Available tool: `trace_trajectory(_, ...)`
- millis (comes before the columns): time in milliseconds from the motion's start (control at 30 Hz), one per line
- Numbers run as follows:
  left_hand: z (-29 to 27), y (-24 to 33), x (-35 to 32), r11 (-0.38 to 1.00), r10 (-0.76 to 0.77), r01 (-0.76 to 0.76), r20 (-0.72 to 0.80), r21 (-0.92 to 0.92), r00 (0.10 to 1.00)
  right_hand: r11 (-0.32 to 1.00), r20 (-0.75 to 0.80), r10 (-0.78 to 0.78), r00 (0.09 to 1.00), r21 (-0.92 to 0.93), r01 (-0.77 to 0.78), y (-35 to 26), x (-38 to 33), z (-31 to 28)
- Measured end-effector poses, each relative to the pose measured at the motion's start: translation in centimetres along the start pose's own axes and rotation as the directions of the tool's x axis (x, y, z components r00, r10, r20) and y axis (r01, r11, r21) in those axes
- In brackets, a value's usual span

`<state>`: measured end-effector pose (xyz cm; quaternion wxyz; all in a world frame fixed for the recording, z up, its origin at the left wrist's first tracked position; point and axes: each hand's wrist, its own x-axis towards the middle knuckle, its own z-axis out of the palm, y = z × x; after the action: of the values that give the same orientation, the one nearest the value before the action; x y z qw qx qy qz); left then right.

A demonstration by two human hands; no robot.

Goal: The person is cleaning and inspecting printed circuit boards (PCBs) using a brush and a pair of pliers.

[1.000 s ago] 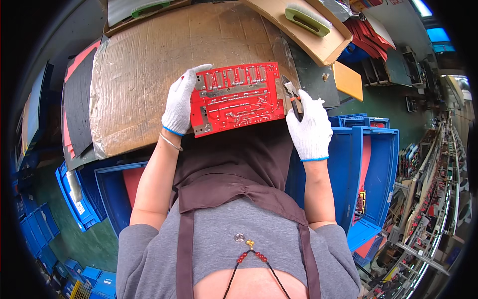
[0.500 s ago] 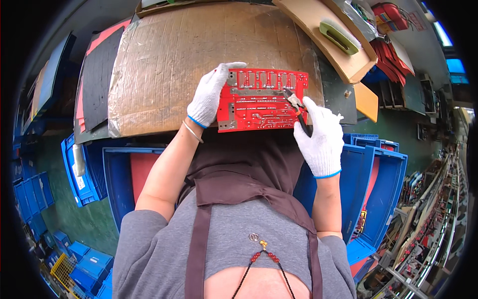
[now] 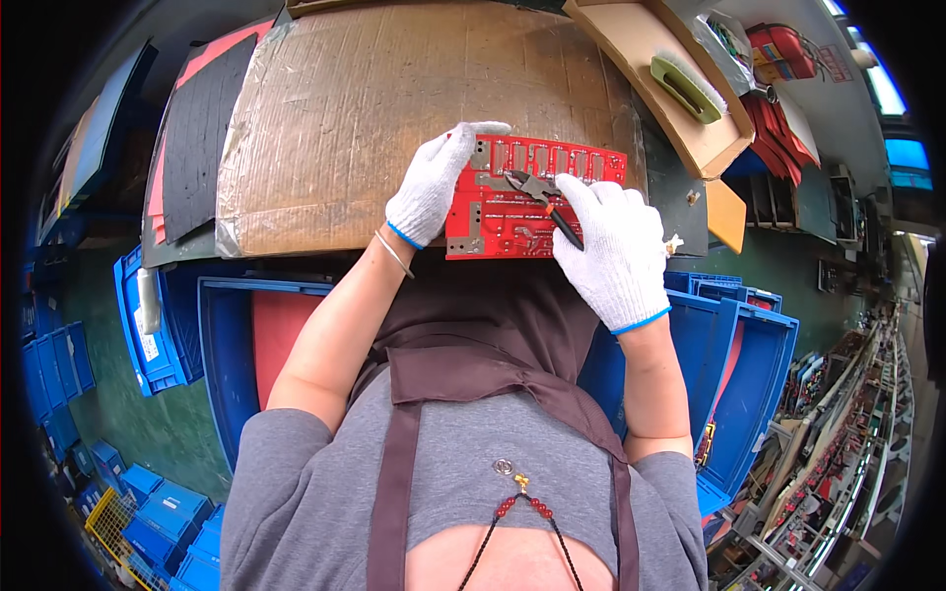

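A red circuit board [image 3: 473, 217] with grey metal pads and rows of solder points is held over the front edge of the cardboard-covered bench. My left hand [image 3: 434, 182], in a white knit glove, grips the board's left side, with the thumb or a finger along its top corner. In my right hand [image 3: 616, 246], also gloved, is a pair of side cutters [image 3: 556, 210] with black and orange handles. Their jaws lie over the board's upper middle, near the grey strip. The glove hides part of the handles and the board's right side.
Brown cardboard [image 3: 365, 98] covers the bench. At the far right, a green-handled brush [image 3: 687, 89] lies in a shallow carton [image 3: 631, 49]. Black sheeting [image 3: 205, 148] is at the left. Blue crates [image 3: 222, 364] flank my body below the bench edge.
The cutters have moved left across the board, from the right part of the grey strip toward its left part. My left hand and the board have shifted slightly right.
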<state>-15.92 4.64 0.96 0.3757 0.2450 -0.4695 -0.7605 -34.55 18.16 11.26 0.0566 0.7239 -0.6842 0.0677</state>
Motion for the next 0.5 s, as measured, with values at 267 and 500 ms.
trace_trajectory(267,0.4,0.3,-0.2,0.996,-0.035,0.034,-0.01,-0.077,0.999,0.973,0.108,0.043,0.993,0.219,-0.066,0.4,1.2,-0.2)
trace_trajectory(500,0.5,0.1,-0.1,0.997,-0.01,0.009,-0.011,-0.08,1.0,0.85,-0.113,0.293,0.949,0.486,-0.205,1.8,1.3,0.6)
